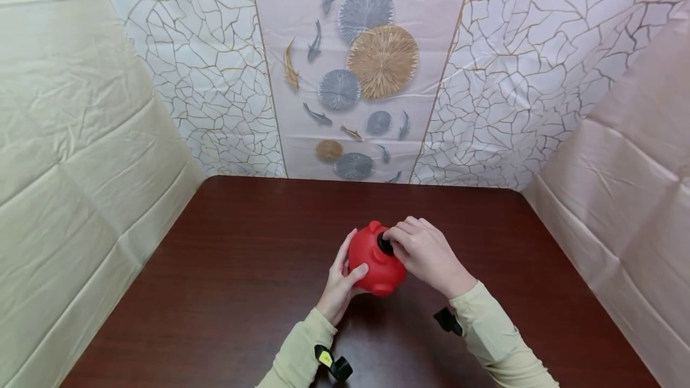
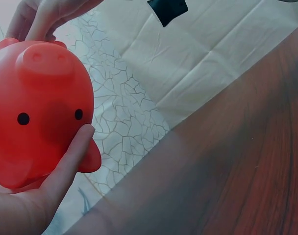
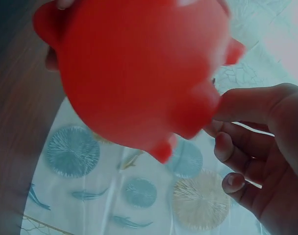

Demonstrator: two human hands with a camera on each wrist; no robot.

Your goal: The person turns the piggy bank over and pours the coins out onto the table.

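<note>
I've got my right hand [image 1: 431,256] with its fingertips pinched in on the black plug [image 1: 384,245], while my left hand [image 1: 338,286] is wrapped round the red pig [image 1: 363,256], thumb right by one of its eyes [image 2: 79,114] on the left wrist cam. So yeah, pig's up between both hands, over the dark brown table [image 1: 242,286]. Pale sleeves on both arms, a black cam [image 1: 341,369] strapped at the left wrist. Cracked-pattern cloth [image 1: 512,76] with fish and round leaves hangs behind.

Cloth-walled booth [image 1: 609,196] w/ brown tbl [image 1: 242,250]
</note>
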